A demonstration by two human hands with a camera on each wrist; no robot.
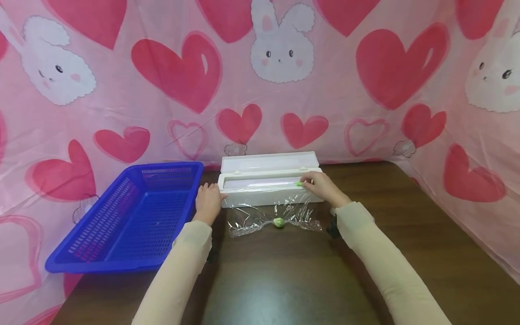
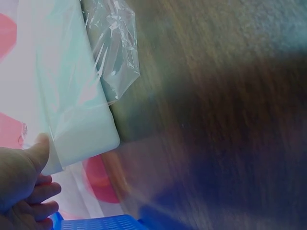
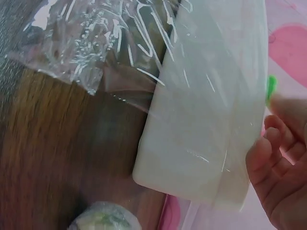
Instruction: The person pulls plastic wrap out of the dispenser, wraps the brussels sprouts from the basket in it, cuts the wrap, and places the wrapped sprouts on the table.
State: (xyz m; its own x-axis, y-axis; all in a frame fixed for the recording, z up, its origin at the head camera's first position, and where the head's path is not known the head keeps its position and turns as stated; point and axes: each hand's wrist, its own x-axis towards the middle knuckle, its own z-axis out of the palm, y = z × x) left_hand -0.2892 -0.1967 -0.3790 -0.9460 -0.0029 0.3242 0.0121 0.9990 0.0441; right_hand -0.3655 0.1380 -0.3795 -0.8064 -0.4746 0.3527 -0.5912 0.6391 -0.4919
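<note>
A white cling film dispenser point(image 1: 264, 197) stands on the table with its lid point(image 1: 270, 162) raised. Clear cling film point(image 1: 243, 222) stretches from it over its front and onto the table. On the film's bunched near edge sits a small round pale-green thing point(image 1: 278, 222). My left hand point(image 1: 209, 201) grips the dispenser's left end, the thumb point(image 2: 39, 152) lying along its edge. At the right end, my right hand point(image 1: 321, 186) pinches the green slide cutter point(image 3: 271, 86) on the dispenser's top edge, other fingers curled beside the box.
To the left stands a blue plastic basket point(image 1: 195, 189), close beside my left forearm. A round film-wrapped thing point(image 3: 104, 218) lies near the dispenser's right end. The brown table point(image 1: 276, 280) backs onto a pink heart-and-rabbit cloth point(image 1: 252, 95).
</note>
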